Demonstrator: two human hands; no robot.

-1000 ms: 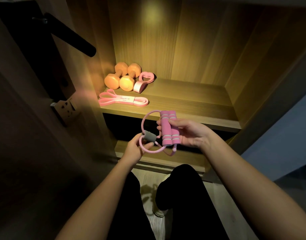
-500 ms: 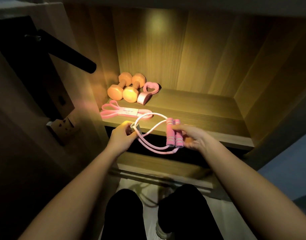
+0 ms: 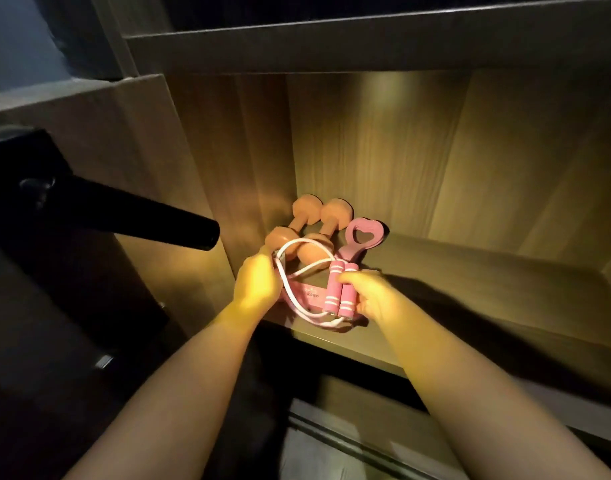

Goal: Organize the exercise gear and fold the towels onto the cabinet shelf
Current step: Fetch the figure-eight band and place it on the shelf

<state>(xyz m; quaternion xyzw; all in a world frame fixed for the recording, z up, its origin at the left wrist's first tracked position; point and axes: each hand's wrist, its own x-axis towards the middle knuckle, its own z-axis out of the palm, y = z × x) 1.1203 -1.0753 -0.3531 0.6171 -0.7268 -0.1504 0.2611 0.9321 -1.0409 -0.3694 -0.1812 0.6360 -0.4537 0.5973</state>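
Resistance tube (image 3: pixel 332 289) held low over the front-left corner of the cabinet shelf (image 3: pixel 470 292), above a flat pink band (image 3: pixel 311 293), just before the dumbbells (image 3: pixel 309 230) — right hand (image 3: pixel 369 296) pinching its paired foam handles, left hand (image 3: pixel 257 282) gripping the looped end.

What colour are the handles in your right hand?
The handles are pink with pale stripes near each end, as seen in the head view.
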